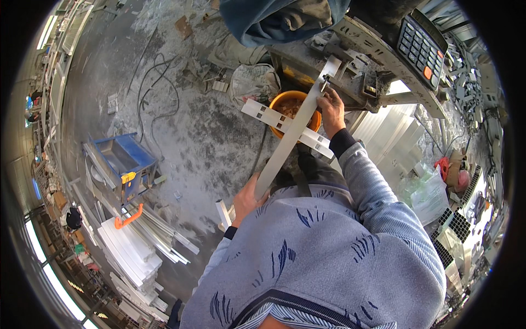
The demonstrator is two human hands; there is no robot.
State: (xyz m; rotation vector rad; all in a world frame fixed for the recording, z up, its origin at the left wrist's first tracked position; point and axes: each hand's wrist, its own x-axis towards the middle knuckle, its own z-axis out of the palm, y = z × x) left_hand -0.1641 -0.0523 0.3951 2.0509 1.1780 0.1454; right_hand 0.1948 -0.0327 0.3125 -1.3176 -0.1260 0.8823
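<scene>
A long flat aluminium profile (293, 134) slants across the middle, its far end resting at the worn metal workbench (355, 82). My left hand (249, 197) is closed round its near end, close to my body. Further up, my right hand (332, 112) has its fingers closed at the profile's right edge, just below a small dark metal part (325, 82). The fingertips are partly hidden there. Beneath this profile, a second aluminium profile with square cut-outs (264, 113) crosses it at an angle, over an orange bucket (276, 100) containing small scraps.
A calculator (419, 46) stands at the bench's right, with dark blue cloth (274, 24) at the far side. White sacking (255, 82) lies beyond the bucket. At left are a blue metal stand (129, 159) and stacked white profiles (129, 252); a hose (145, 101) crosses the dusty floor.
</scene>
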